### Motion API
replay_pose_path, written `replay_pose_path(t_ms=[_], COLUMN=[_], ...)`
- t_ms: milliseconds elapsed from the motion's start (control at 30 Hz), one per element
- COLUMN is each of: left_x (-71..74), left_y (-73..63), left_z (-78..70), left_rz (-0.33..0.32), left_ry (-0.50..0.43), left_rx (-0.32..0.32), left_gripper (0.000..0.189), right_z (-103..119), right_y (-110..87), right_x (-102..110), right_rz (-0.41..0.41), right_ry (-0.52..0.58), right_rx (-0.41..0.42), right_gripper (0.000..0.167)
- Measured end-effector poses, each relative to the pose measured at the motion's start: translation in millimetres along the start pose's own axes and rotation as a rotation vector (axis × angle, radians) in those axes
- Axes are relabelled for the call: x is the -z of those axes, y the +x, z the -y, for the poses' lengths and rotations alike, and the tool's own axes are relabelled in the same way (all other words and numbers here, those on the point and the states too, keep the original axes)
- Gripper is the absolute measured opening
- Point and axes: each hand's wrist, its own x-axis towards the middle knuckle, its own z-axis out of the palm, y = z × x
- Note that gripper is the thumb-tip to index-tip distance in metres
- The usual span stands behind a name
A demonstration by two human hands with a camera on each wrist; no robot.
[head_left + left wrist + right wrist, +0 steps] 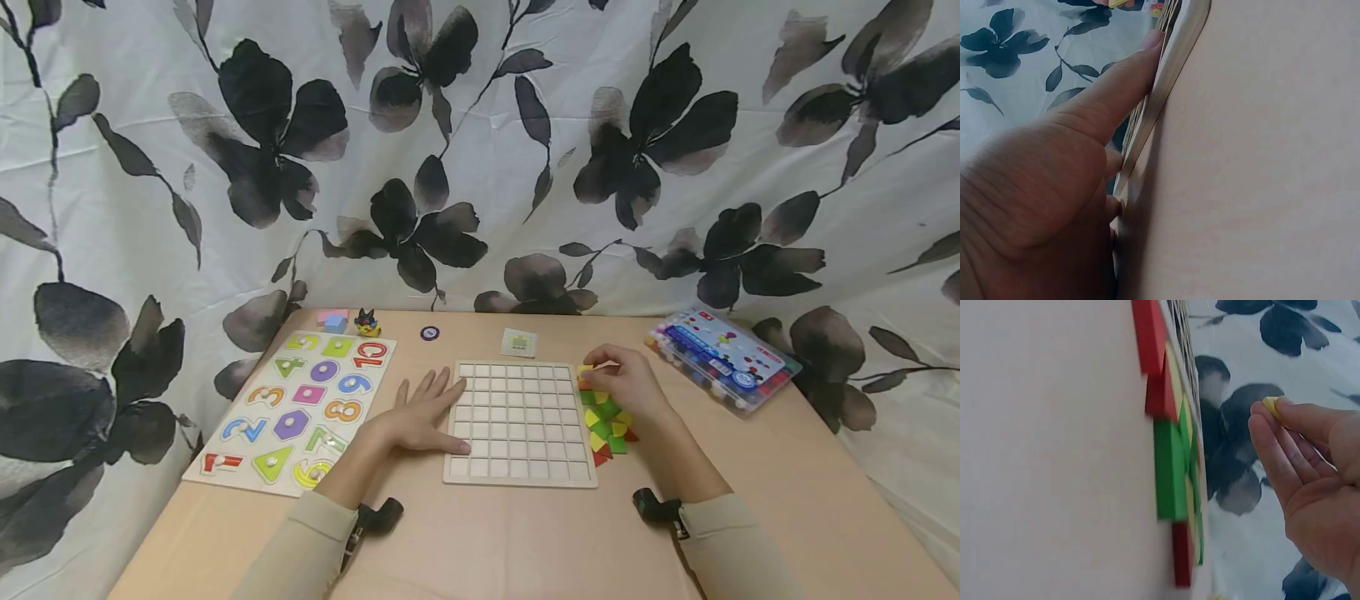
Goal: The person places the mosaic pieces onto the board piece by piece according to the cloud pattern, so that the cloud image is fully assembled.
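A wooden board (522, 423) with a grid of shallow square cells lies flat on the table. My left hand (416, 421), fingers spread and straight, rests on the board's left edge; the left wrist view shows the thumb (1110, 94) against its rim. Between thumb and fingertips, my right hand (628, 382) pinches a small yellow block (1270, 407), held up off the table in the right wrist view. Below that hand, green, yellow and red blocks (606, 423) lie in a loose pile along the board's right side. The held block's full shape is partly hidden by the fingers.
At left lies a number and shape puzzle board (247, 400). A clear plastic case (723, 358) sits at the right rear. Toward the back are a small figurine (367, 323), a dark round disc (430, 333), a pale square card (519, 342) and pink and blue pieces (334, 322).
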Motion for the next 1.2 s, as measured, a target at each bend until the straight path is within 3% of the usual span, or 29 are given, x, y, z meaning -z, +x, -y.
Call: replay_pose_path(t_ms=[67, 300, 533, 733, 1000, 1200], left_x=[0.0, -2.0, -3.8, -4.4, -6.3, -6.2], left_y=[0.0, 1.6, 0.7, -1.6, 2.4, 1.5], left_z=[-0.4, 1.9, 3.3, 3.7, 6.5, 6.8], left_rz=[0.0, -0.003, -0.007, -0.02, -0.028, -0.03], left_ry=[-0.002, -0.011, -0.024, -0.068, -0.079, -0.079], left_rx=[-0.005, -0.004, -0.003, -0.026, -0.024, -0.023], left_gripper=[0.117, 0.12, 0.121, 0.124, 0.124, 0.125], right_z=[5, 18, 32, 39, 41, 45], right_y=[0.1, 8.9, 23.4, 30.9, 41.4, 49.7], right_x=[-4, -23, -45, -62, -80, -92], right_rz=[0.018, 0.093, 0.104, 0.074, 0.178, 0.183], right_ry=[0.009, 0.007, 0.055, -0.072, -0.121, -0.224], right_rx=[0.01, 0.175, 0.181, 0.233, 0.269, 0.295], right_gripper=[0.018, 0.025, 0.019, 0.015, 0.014, 0.014])
